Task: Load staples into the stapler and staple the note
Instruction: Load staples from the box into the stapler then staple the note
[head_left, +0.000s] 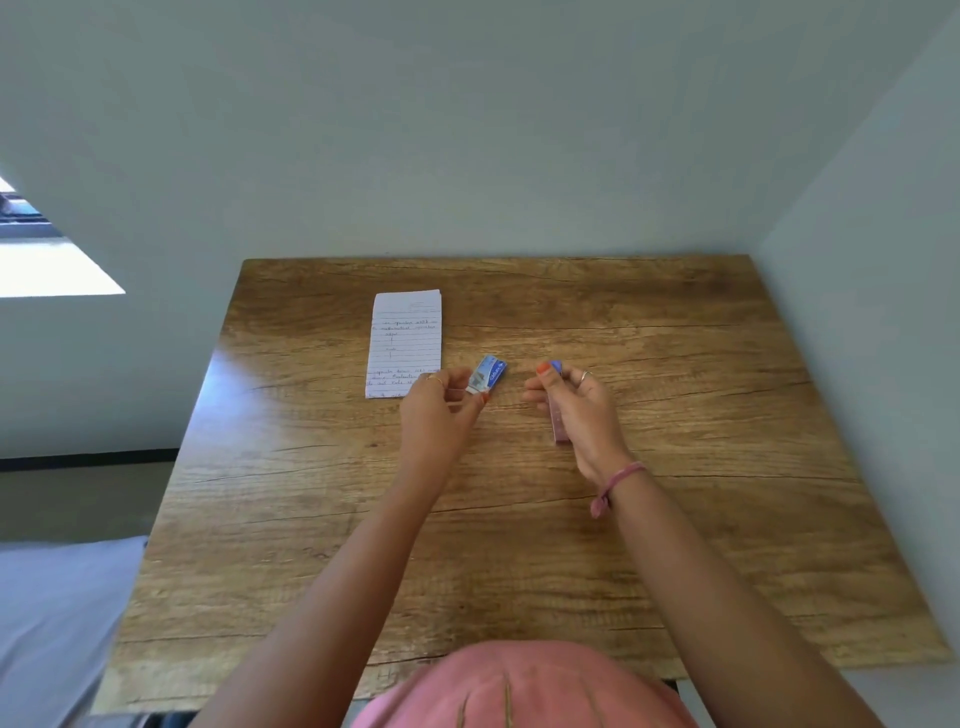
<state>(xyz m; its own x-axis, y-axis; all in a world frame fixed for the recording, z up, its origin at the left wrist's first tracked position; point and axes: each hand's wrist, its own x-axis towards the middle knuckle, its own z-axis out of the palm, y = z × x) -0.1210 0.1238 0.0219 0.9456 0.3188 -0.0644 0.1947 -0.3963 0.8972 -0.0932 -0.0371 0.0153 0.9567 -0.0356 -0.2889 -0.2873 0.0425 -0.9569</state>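
Blue and white printed card makes up the small staple box (487, 373) pinched between the thumb and fingertips of the left hand (439, 408), above the wooden table (675, 364). The box's long axis runs on a slant, its far end pointing up and to the right, away from the grip, while its near end sits in the fingers. It hangs just to the right of the lined white paper note with handwriting (405, 343), which lies flat on the table with its long axis running away from the person; the note's near right corner is hidden behind the left hand's knuckles.

The right hand (576, 410) is curled round a slim pinkish stapler (560, 423), whose long axis runs nearly straight toward and away from the person. Its near end juts out below the palm, and a small blue part (556, 368) shows at the far end, just beyond the thumb with its orange nail. Whether that blue part belongs to the stapler or is a separate piece, I cannot tell. The two hands are near each other but apart, the box's far end pointing toward the gap between them.

A pink band (618, 486) circles the right wrist, and a ring shows on each hand. Pink cloth (524, 686) fills the near edge of the view.
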